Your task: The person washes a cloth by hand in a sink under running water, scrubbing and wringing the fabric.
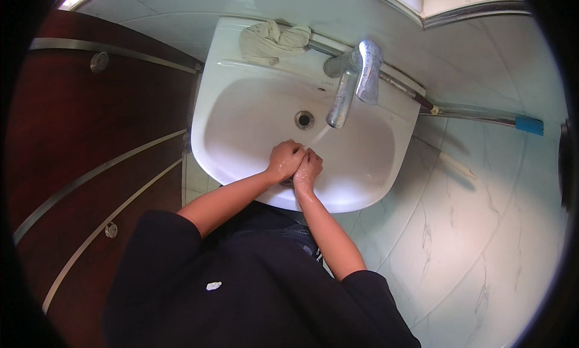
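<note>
Over the front of a white ceramic washbasin [253,108], my left hand [286,160] and my right hand [308,167] are pressed side by side. Both look wet, with curled fingers and knuckles up. Running water [318,137] slants from the chrome faucet [341,103] down to where they meet. My palms are turned away, so whatever may be inside them is hidden. A small dark patch shows under the wrists; I cannot tell if it is a thing or shadow. Beyond my hands lies the round drain [304,120].
A crumpled pale cloth [273,40] lies on the basin's back ledge. Behind the faucet runs a thin rod [402,87]. A dark red panel door with metal strips [99,121] stands left; marbled wall tiles [470,221] are at right, with a short pale pipe [457,164].
</note>
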`<action>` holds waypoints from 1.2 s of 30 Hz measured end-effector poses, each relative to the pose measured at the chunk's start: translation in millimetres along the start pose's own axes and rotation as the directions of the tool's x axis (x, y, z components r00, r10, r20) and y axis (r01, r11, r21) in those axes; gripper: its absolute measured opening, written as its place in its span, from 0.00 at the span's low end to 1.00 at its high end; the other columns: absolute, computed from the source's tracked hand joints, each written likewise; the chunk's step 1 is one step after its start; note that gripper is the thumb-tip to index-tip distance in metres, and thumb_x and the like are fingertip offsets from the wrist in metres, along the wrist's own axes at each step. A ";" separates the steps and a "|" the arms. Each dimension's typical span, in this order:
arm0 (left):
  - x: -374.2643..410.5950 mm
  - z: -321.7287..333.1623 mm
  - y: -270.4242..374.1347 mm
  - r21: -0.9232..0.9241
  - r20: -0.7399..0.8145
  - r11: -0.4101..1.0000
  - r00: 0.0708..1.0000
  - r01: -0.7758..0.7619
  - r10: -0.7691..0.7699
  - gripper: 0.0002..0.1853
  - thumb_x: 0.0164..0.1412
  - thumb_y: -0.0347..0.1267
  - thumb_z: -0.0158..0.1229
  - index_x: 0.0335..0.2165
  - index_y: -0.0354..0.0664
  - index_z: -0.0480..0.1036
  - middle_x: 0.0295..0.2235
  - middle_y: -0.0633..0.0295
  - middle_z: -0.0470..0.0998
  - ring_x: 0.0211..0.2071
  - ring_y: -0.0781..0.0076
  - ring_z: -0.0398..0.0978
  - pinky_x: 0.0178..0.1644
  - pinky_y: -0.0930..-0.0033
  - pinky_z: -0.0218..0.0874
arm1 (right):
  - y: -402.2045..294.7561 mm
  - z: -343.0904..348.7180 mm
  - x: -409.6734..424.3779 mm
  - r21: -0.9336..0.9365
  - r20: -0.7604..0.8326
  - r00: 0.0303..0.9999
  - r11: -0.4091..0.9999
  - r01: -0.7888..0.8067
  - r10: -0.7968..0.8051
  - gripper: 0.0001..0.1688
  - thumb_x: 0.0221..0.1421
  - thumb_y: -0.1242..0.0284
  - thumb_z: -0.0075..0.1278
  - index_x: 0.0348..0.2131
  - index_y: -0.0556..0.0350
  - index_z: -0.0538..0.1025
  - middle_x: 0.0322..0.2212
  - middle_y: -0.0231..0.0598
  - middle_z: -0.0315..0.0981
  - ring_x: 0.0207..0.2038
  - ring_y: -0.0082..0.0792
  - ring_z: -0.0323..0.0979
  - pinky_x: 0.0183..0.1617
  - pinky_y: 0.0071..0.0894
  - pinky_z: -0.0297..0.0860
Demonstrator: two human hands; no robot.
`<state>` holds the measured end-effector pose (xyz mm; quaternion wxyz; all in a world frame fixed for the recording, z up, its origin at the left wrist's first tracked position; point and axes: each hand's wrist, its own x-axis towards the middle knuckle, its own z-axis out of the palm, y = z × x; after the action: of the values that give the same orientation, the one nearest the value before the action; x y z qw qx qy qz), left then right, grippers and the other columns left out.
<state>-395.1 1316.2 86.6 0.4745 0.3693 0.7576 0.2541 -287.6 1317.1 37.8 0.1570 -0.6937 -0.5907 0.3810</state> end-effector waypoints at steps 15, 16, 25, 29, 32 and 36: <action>53.4 -3.0 6.3 0.338 -0.140 0.926 0.964 -0.168 0.226 0.12 0.54 0.38 0.50 0.23 0.46 0.77 0.27 0.58 0.76 0.33 0.53 0.70 0.38 0.49 0.57 | 9.5 30.1 64.4 -0.235 0.164 0.985 0.972 -0.010 0.050 0.21 0.55 0.59 0.49 0.39 0.58 0.72 0.38 0.46 0.69 0.44 0.45 0.69 0.47 0.42 0.66; 57.8 -3.1 2.7 0.293 -0.252 0.943 0.938 -0.161 0.239 0.12 0.53 0.38 0.51 0.21 0.46 0.77 0.26 0.57 0.76 0.31 0.51 0.70 0.36 0.47 0.57 | 11.5 30.1 67.6 -0.239 0.162 0.987 0.971 0.022 0.017 0.21 0.55 0.59 0.49 0.40 0.58 0.71 0.39 0.46 0.68 0.44 0.45 0.69 0.47 0.42 0.65; 76.0 -3.1 -5.2 0.082 -0.236 0.909 0.878 -0.408 0.416 0.12 0.53 0.36 0.52 0.32 0.42 0.76 0.35 0.50 0.75 0.40 0.47 0.71 0.45 0.49 0.61 | 30.5 43.0 83.1 0.361 0.069 0.998 0.932 -0.028 0.004 0.25 0.57 0.62 0.48 0.49 0.58 0.66 0.48 0.50 0.60 0.50 0.46 0.65 0.53 0.45 0.63; 42.6 -7.7 -8.9 0.091 -0.274 0.982 0.944 -0.166 0.185 0.20 0.56 0.36 0.51 0.47 0.41 0.71 0.49 0.49 0.71 0.51 0.47 0.66 0.55 0.50 0.55 | 4.0 30.5 44.2 -0.072 -0.113 0.975 0.980 0.185 -0.192 0.27 0.59 0.64 0.45 0.53 0.59 0.63 0.52 0.53 0.55 0.53 0.47 0.62 0.56 0.46 0.61; 23.2 -17.3 6.5 0.011 -0.040 0.991 0.990 -0.137 0.137 0.18 0.57 0.37 0.51 0.39 0.35 0.75 0.41 0.47 0.76 0.45 0.48 0.72 0.50 0.53 0.60 | -21.7 4.0 18.6 0.177 0.024 0.994 0.979 -0.105 0.102 0.26 0.60 0.62 0.43 0.53 0.58 0.64 0.52 0.55 0.60 0.53 0.50 0.64 0.58 0.44 0.60; 3.4 -28.9 19.8 0.098 0.061 0.988 0.991 -0.122 0.116 0.15 0.56 0.36 0.52 0.32 0.32 0.76 0.32 0.45 0.77 0.38 0.48 0.74 0.43 0.55 0.64 | -33.4 -28.5 6.6 0.151 0.178 0.953 0.951 -0.271 0.244 0.22 0.59 0.61 0.44 0.50 0.51 0.66 0.42 0.54 0.71 0.48 0.54 0.69 0.53 0.47 0.64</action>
<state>-416.0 1329.7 111.6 0.4598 0.4443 0.7327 0.2328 -290.5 1338.4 76.7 0.1186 -0.7165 -0.4700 0.5016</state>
